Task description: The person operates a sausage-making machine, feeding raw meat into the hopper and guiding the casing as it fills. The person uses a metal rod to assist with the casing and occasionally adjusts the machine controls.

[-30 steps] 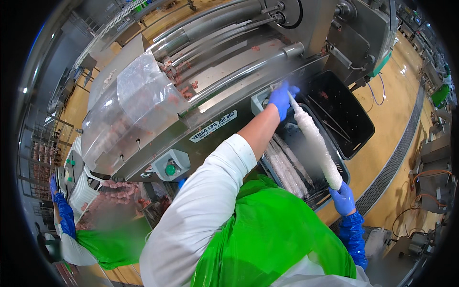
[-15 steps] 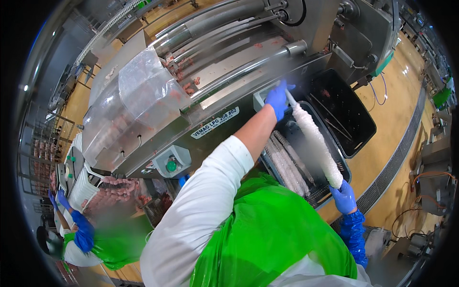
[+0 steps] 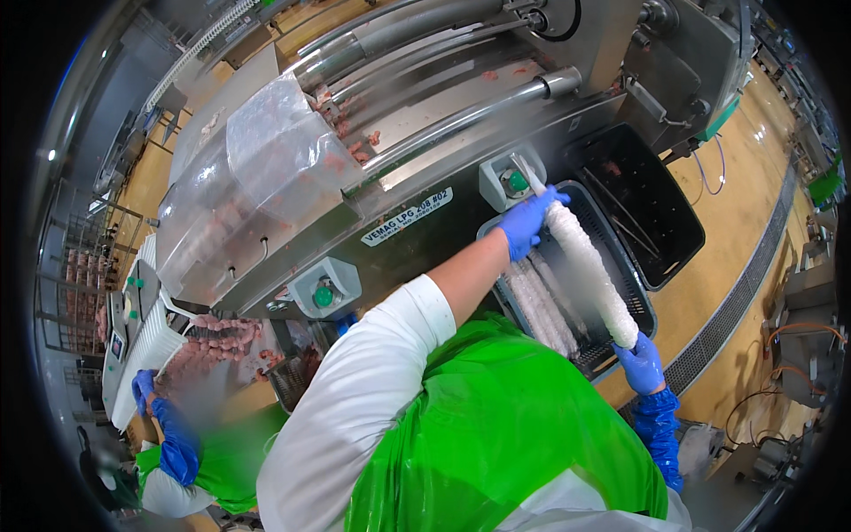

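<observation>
A long, white, wrinkled sausage casing, gathered into a stick [image 3: 587, 262], slants over a dark crate [image 3: 644, 306]. My left hand [image 3: 529, 222], in a blue glove, is closed round its upper part. A thinner, pale end [image 3: 529, 173] sticks out beyond that hand, close to a green button [image 3: 517, 182] on the machine. My right hand [image 3: 640, 365], also blue-gloved, grips the casing's lower end, with some of its fingers hidden. More casing sticks [image 3: 539, 306] lie in the crate below.
A black bin [image 3: 640, 208] with thin rods inside stands beyond the crate. A steel machine [image 3: 443, 164] with meat scraps on it runs along the far side. At the left, a co-worker in a green apron [image 3: 232, 448] stands by sausage links [image 3: 217, 341].
My left hand has slid from the thin end down onto the thicker casing, uncovering the green button. My right hand keeps its hold. The co-worker's hands have moved lower in view.
</observation>
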`<state>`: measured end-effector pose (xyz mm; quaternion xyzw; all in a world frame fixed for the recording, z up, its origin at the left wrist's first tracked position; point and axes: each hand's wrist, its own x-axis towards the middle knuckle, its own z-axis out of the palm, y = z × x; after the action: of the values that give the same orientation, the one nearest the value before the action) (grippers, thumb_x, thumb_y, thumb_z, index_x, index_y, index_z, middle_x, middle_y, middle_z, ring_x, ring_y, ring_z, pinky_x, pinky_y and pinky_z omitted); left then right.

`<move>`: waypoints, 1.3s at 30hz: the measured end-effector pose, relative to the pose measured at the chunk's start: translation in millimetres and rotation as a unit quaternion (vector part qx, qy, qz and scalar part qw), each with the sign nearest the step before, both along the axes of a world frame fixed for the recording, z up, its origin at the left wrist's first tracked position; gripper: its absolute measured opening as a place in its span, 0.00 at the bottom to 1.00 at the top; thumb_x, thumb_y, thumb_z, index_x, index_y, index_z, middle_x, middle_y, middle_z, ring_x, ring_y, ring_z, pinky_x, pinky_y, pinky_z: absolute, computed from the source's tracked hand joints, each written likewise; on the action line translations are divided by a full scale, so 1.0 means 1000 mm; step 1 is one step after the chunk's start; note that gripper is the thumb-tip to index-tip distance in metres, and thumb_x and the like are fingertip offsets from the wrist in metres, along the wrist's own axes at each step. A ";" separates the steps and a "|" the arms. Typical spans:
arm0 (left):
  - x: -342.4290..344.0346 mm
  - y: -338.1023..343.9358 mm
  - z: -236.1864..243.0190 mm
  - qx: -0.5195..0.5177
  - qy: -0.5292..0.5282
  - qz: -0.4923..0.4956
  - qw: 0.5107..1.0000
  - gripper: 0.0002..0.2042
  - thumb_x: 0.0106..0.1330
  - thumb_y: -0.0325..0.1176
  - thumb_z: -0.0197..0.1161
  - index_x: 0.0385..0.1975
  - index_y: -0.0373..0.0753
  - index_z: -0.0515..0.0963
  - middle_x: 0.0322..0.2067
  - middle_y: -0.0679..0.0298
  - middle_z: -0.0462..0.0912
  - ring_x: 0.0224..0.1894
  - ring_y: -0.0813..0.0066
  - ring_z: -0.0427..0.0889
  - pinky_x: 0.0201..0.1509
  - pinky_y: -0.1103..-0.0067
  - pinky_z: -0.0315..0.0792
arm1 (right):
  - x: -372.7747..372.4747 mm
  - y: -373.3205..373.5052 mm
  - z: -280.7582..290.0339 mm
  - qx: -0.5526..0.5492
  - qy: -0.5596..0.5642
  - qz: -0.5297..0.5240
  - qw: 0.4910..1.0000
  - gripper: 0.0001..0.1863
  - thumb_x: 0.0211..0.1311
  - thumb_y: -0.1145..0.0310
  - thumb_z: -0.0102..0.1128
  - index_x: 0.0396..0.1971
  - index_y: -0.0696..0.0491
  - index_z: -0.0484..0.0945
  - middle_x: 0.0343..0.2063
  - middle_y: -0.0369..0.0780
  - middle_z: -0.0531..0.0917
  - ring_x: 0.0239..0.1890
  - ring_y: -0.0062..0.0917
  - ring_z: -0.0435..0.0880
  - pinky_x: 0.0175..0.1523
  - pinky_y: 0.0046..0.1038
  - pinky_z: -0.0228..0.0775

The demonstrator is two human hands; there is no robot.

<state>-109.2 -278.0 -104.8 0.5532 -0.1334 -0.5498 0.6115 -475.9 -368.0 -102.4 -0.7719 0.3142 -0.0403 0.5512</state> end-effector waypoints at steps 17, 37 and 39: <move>0.084 0.117 0.005 -0.062 -0.385 0.201 0.898 0.24 0.63 0.43 0.69 0.57 0.42 0.75 0.52 0.62 0.78 0.61 0.68 0.74 0.63 0.68 0.69 | -0.003 -0.005 0.019 -0.003 0.019 0.034 0.999 0.21 0.64 0.75 0.63 0.57 0.60 0.77 0.50 0.39 0.85 0.53 0.24 0.82 0.59 0.29 0.72; 0.060 0.219 0.173 0.200 -0.807 -0.166 0.530 0.11 0.53 0.39 0.70 0.34 0.46 0.81 0.29 0.60 0.85 0.35 0.53 0.86 0.37 0.63 0.79 | 0.134 -0.050 0.118 -0.131 -0.013 0.264 0.955 0.17 0.56 0.77 0.63 0.47 0.60 0.83 0.38 0.41 0.89 0.44 0.21 0.86 0.51 0.27 0.76; 0.046 0.232 0.177 0.218 -0.801 -0.124 0.543 0.10 0.52 0.38 0.70 0.33 0.47 0.81 0.29 0.59 0.85 0.34 0.53 0.86 0.37 0.63 0.79 | 0.164 -0.048 0.130 -0.150 -0.046 0.300 0.941 0.18 0.54 0.77 0.63 0.47 0.60 0.83 0.38 0.41 0.89 0.43 0.20 0.85 0.50 0.27 0.76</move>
<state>-63.3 -46.5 72.1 0.8581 -0.5107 0.0398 0.0364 -312.2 -415.5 27.3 -0.9013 0.0331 0.0451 0.4296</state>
